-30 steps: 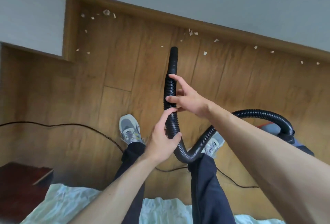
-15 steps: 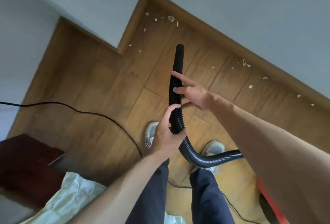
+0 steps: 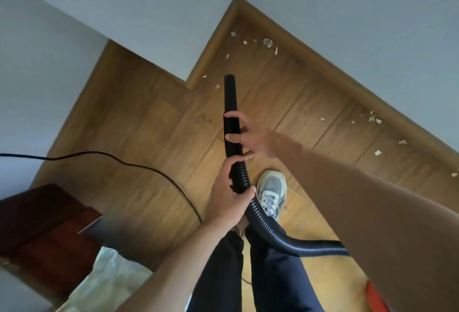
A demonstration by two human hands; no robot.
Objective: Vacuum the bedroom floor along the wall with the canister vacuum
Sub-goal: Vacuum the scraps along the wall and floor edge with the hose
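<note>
A black ribbed vacuum hose (image 3: 233, 135) rises in front of me and ends in a smooth open nozzle (image 3: 229, 88) pointing toward the wall corner. My left hand (image 3: 229, 197) is wrapped around the hose low down. My right hand (image 3: 250, 137) grips it just above, fingers curled round the ribs. The hose bends behind my left hand and runs off to the right under my right forearm. A sliver of the red canister (image 3: 375, 299) shows at the bottom right. White paper scraps (image 3: 267, 42) lie along the wooden skirting (image 3: 347, 80).
A black power cord (image 3: 119, 160) snakes over the wood floor from the left. A dark red nightstand (image 3: 44, 224) and pale bedding (image 3: 109, 282) sit at the lower left. My grey shoe (image 3: 272, 192) stands under the hose. More scraps (image 3: 377, 153) dot the right wall line.
The view has swung left and tilted, bringing the inner wall corner toward the centre. The canister has slid almost out of view. Both hands keep their hold on the hose.
</note>
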